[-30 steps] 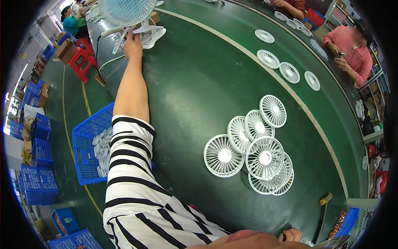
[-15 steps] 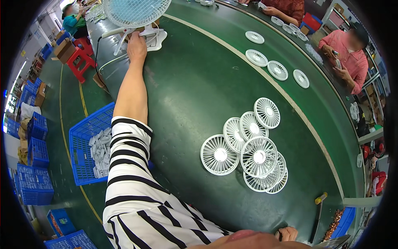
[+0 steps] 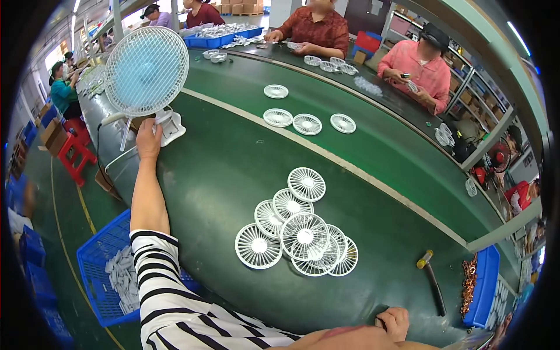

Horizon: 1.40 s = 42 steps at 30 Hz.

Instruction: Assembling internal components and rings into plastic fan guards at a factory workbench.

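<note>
My left arm reaches far out to a white electric fan (image 3: 147,73) with a pale blue centre at the table's far left. My left hand (image 3: 149,140) is closed at the lower part of the fan, beside its white base (image 3: 170,129); the fingertips are partly hidden. At the near edge, my right hand (image 3: 394,322) rests on the table with fingers curled; whatever they may hold is hidden. Between the hands lies an overlapping group of round white fan grilles (image 3: 258,245), several in number. To the right of them is a hammer (image 3: 425,260) with a yellowish head and dark handle.
A blue crate (image 3: 87,256) of pale grey parts stands at the left below table height. A blue bin (image 3: 489,286) with copper-coloured parts is at the right. More grilles (image 3: 307,124) lie on the green belt beyond a pale rail (image 3: 326,153). Co-workers (image 3: 417,70) sit across it.
The view has tilted up and shifted right, showing more of the fan and the people opposite. My left hand stays at the fan, and my right hand stays curled at the near edge.
</note>
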Available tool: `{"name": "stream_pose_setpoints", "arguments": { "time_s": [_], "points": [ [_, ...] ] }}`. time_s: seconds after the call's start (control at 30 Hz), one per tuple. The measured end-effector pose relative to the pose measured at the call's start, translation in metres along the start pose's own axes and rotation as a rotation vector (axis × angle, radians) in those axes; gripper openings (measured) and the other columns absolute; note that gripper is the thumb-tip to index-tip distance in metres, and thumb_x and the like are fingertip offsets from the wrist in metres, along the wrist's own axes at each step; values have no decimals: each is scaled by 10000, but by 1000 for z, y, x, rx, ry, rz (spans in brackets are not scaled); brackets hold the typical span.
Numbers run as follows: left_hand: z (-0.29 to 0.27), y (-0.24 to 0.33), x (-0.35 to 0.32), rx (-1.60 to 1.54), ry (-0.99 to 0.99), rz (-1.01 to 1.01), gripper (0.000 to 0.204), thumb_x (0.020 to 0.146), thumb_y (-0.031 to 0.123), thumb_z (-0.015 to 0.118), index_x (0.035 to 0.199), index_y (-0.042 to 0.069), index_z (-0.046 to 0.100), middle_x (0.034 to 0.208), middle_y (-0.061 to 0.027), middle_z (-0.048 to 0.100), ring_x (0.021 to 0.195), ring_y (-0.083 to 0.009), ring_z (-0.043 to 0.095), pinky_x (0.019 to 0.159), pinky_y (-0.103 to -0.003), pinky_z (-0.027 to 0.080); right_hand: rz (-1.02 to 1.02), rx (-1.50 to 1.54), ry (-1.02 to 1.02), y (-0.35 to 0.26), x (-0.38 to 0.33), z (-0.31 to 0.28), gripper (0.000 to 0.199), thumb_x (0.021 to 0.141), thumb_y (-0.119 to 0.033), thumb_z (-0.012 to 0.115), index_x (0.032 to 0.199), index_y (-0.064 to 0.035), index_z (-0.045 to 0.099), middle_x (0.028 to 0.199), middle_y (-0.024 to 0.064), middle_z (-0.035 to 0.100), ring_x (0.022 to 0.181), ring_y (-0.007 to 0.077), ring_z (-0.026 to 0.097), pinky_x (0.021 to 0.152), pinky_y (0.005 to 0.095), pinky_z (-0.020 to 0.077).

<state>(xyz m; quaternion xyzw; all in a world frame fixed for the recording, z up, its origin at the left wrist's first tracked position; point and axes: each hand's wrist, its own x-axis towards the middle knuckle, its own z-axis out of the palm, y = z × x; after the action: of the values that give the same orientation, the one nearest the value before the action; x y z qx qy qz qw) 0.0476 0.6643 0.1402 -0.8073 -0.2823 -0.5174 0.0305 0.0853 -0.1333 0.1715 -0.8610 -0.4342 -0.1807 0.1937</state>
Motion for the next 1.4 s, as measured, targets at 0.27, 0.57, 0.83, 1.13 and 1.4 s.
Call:
{"name": "stream_pose_setpoints", "arguments": {
  "time_s": [0.27, 0.57, 0.83, 1.13, 1.4],
  "points": [
    [0, 8, 6, -92, 0, 35, 282, 839, 269, 680, 1051, 85, 669, 1075, -121, 645, 984, -304, 618, 848, -384, 491, 55, 41, -130, -21, 20, -20, 241, 702, 4, 684, 924, -51, 606, 917, 145, 577, 843, 349, 565, 760, 444, 452],
    [2, 12, 10, -131, -24, -28, 274, 843, 280, 678, 1004, 59, 664, 953, -128, 628, 893, -311, 610, 776, -396, 482, 45, 17, -122, -23, 20, -18, 237, 704, 4, 673, 920, -54, 593, 897, 136, 568, 826, 334, 563, 722, 434, 442],
    [7, 42, 11, 107, 17, 5, 282, 849, 377, 644, 935, 109, 658, 916, -83, 619, 872, -306, 603, 707, -426, 490, 48, 29, -127, -20, 20, -17, 235, 702, 0, 681, 914, -59, 597, 895, 129, 569, 823, 329, 561, 724, 428, 438],
    [6, 39, 8, 241, 29, 22, 297, 835, 410, 646, 927, 127, 650, 914, -74, 613, 871, -297, 607, 686, -429, 500, 41, 17, -90, -6, 8, -2, 233, 645, -15, 687, 855, -75, 608, 862, 103, 562, 797, 306, 550, 694, 405, 445],
    [12, 52, 7, 85, 25, -12, 294, 834, 391, 645, 892, 103, 657, 931, -73, 630, 876, -299, 612, 714, -425, 494, -75, -91, -232, 4, -7, -9, 251, 725, -52, 716, 959, -100, 639, 972, 124, 599, 901, 322, 578, 802, 426, 468]
  ]
}}
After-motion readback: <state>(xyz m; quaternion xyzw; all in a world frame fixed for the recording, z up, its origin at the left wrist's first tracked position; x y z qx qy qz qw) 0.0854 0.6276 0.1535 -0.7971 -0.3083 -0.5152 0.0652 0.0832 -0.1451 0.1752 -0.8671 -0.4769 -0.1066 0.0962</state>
